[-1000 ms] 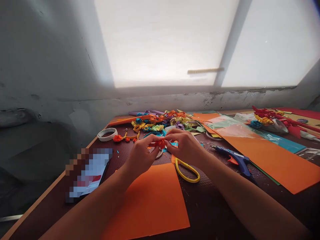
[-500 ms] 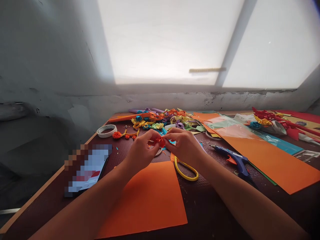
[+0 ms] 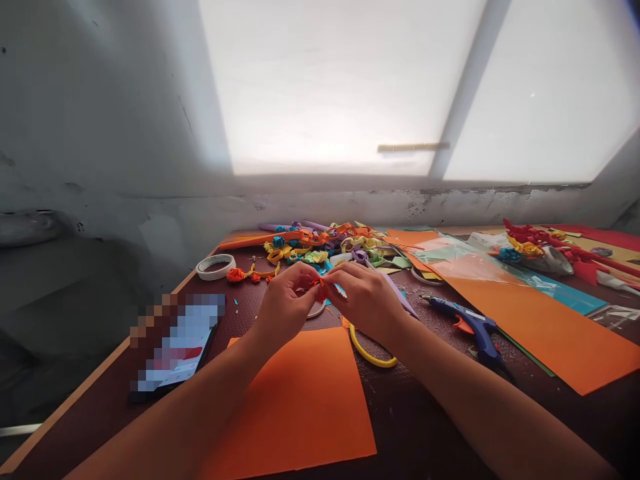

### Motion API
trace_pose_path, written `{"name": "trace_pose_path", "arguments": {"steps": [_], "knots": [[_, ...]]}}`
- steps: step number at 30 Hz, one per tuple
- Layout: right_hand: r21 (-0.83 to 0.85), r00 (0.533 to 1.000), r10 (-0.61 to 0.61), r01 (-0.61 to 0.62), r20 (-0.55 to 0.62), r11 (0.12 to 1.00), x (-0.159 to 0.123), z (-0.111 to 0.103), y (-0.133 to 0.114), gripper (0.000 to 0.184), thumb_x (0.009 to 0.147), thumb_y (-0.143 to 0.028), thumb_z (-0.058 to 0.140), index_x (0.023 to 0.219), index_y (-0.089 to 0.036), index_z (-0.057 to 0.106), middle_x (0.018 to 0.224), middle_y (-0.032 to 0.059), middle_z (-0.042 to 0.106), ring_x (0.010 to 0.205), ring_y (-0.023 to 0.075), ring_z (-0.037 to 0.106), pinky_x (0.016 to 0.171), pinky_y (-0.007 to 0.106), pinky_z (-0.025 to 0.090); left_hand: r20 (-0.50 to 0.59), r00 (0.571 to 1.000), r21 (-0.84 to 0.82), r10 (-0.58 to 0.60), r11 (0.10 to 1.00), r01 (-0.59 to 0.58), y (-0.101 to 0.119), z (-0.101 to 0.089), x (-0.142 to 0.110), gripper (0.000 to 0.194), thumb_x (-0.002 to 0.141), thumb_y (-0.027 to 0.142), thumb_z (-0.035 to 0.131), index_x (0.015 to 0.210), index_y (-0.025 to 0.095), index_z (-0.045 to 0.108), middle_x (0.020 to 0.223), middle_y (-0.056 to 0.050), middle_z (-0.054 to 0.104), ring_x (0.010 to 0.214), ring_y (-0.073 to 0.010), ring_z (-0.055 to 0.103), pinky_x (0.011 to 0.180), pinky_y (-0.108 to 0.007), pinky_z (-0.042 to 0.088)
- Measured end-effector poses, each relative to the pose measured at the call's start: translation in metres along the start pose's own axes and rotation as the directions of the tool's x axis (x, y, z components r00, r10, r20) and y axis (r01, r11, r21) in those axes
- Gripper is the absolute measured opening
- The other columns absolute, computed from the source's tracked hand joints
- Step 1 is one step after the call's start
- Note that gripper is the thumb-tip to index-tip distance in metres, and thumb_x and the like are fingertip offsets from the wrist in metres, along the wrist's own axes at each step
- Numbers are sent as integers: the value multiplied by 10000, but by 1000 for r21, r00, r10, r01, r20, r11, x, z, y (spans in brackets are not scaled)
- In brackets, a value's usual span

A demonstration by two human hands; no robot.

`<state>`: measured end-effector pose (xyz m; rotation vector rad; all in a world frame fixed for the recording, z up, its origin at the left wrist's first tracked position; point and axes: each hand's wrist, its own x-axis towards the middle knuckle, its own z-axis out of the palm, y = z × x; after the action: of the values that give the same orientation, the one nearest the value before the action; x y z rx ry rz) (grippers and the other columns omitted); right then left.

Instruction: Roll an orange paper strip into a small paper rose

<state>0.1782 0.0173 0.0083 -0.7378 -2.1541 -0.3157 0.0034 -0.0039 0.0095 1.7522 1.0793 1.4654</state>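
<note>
My left hand [image 3: 285,303] and my right hand [image 3: 367,297] meet above the dark table [image 3: 410,427], fingers pinched together on a small rolled piece of red-orange paper [image 3: 320,288]. Most of that paper is hidden between the fingertips. An orange paper sheet [image 3: 305,400] lies flat under my forearms. Yellow-handled scissors [image 3: 373,352] lie just under my right wrist. A roll of tape [image 3: 316,310] sits partly hidden below my hands.
A heap of coloured paper curls [image 3: 325,243] lies behind the hands. A white tape roll [image 3: 215,267] and a phone [image 3: 175,347] are at the left. A blue glue gun [image 3: 473,327], large orange sheets [image 3: 540,320] and red paper flowers [image 3: 545,243] fill the right.
Both hands have drawn closer together, so the red-orange paper shows less between the fingers. The view has shifted slightly.
</note>
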Motion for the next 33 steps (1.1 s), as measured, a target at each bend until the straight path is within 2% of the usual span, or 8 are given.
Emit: {"name": "trace_pose_path", "arguments": {"steps": [5,12,15,18,20,27,30,33], "knots": [[-24,998,-57,57,-10,998,-2,0,-4,207,994,-124,569,844,-193,694,834,76,754,763,208,677,693,332,509,-28,999,-51,-17,999,15,0,3,0,106,801,255,731,784,199,643,679,7,697,647,-159,693,601,-253,554],[52,990,-64,71,-128,996,0,3,-12,175,999,-195,576,1087,-170,725,989,113,776,870,234,723,774,372,589,-135,991,-109,18,993,-33,2,2,-1,104,821,239,745,852,207,651,761,10,718,687,-140,695,626,-235,560],[258,973,-17,77,-230,963,0,3,-13,200,975,-175,618,1139,-219,723,1030,100,778,914,220,739,808,368,611,-180,982,-129,55,989,-79,4,1,-2,152,841,307,766,931,217,683,819,-10,747,738,-156,707,667,-259,582],[568,949,185,-8,-254,823,1,1,-13,211,940,-185,685,1141,-244,707,1029,63,786,915,196,761,829,341,633,-186,978,-143,98,982,-125,8,0,-4,147,853,343,774,903,217,715,827,-25,757,747,-166,712,692,-278,597],[655,933,257,-31,-252,755,2,0,-13,208,930,-200,706,1134,-243,701,1019,54,792,897,194,769,831,340,639,-181,976,-151,120,977,-148,10,0,-7,134,862,340,776,904,224,726,820,-25,759,712,-156,702,690,-280,601],[385,939,-23,163,-343,908,1,-3,-13,298,940,-190,706,1231,-251,704,950,72,790,839,215,728,775,370,593,-213,972,-213,100,966,-146,11,3,-8,153,822,323,822,823,219,710,860,-21,767,829,-167,735,787,-283,614],[505,962,189,-66,-196,861,2,4,-10,349,890,-253,769,1235,-242,720,1021,83,780,897,226,722,830,384,587,-184,983,-261,12,963,-61,6,2,-3,165,806,308,834,853,199,720,818,-21,766,793,-177,747,772,-302,622],[688,907,420,-325,32,649,4,13,-2,297,852,-273,779,1145,-233,759,1014,70,787,804,201,737,754,348,609,-119,989,-328,-84,944,40,1,-1,3,226,832,351,796,978,183,753,903,-56,796,835,-205,769,776,-338,643]]}}
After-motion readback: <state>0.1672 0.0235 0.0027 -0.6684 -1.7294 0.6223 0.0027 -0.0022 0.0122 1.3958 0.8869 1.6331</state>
